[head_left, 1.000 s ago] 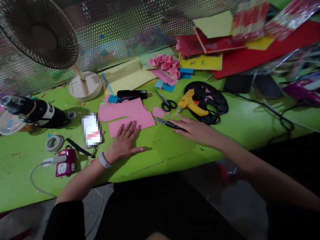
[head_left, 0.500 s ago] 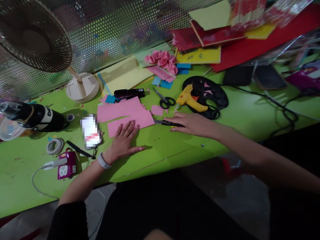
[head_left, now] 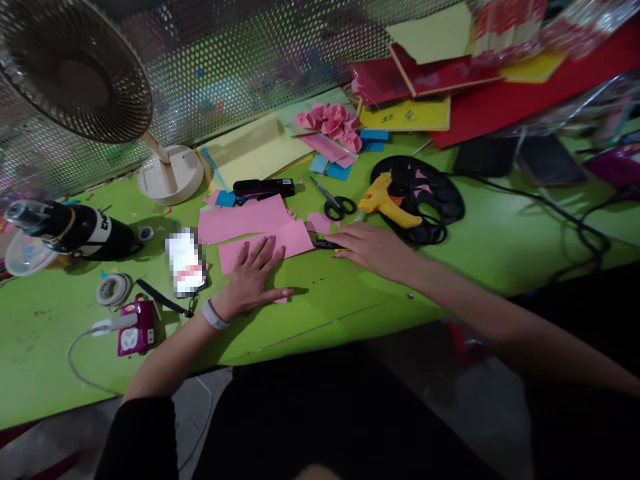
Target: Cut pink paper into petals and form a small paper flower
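Note:
My left hand (head_left: 257, 277) lies flat with spread fingers on a pink paper strip (head_left: 299, 239), pressing it to the table. A small pink bit of paper (head_left: 281, 301) shows under its thumb. My right hand (head_left: 375, 250) is at the strip's right end, its fingers and thumb around a dark tool with yellow parts, which looks like a utility knife (head_left: 324, 244); most of its body is hidden by the hand. Another pink paper sheet (head_left: 240, 220) lies just behind the strip. Beyond my right hand are black-handled scissors (head_left: 337, 205) and a yellow glue gun (head_left: 390, 203).
The glue gun rests on a black palette (head_left: 445, 193). Behind the papers are a stapler (head_left: 264, 188) and pink paper flowers (head_left: 333, 121). At left stand a fan (head_left: 173, 177), a black bottle (head_left: 90, 230), a phone (head_left: 186, 263), tape (head_left: 113, 289) and a purple socket block (head_left: 140, 327).
My right hand has slid slightly left over the knife, covering more of it. A small pink piece now shows under my left thumb. The whole view has shifted a little.

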`<state>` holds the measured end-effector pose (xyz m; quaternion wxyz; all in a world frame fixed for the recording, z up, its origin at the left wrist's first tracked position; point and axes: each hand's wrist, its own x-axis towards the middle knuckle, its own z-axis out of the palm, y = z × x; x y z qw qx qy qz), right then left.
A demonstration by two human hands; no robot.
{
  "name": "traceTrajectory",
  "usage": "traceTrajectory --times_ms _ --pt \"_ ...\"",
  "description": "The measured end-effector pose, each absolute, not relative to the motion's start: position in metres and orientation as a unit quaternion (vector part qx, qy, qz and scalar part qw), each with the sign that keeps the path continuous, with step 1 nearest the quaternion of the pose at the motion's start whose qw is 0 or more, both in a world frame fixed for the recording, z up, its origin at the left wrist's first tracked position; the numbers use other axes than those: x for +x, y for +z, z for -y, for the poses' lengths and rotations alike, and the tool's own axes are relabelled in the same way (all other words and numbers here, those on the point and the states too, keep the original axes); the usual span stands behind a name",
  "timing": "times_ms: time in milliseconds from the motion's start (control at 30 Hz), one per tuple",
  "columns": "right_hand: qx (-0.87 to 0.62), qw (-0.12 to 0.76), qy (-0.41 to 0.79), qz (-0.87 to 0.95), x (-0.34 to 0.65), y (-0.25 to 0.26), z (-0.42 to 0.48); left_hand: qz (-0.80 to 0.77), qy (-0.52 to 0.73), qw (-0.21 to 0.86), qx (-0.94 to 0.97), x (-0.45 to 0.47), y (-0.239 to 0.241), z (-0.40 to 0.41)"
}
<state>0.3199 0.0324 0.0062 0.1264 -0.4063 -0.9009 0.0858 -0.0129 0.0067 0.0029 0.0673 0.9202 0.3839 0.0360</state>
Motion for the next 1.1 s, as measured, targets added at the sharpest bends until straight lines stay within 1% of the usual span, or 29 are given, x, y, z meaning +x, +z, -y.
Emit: traceTrajectory --times_ms 433,933,1100 --pt "-0.416 0.146 0.133 0.888 0.338 0.002 -0.024 -0.388 0.040 0.079 0.918 -0.012 0.003 -0.007" --pt "-0.403 0.152 0.119 0.894 0.320 0.004 -0.021 -0.390 0.037 0.087 0.916 -0.011 0.007 -0.004" --pt "-0.398 0.146 0.132 0.896 0.317 0.007 -0.020 -0.395 0.033 0.089 0.914 -0.011 0.006 -0.004"
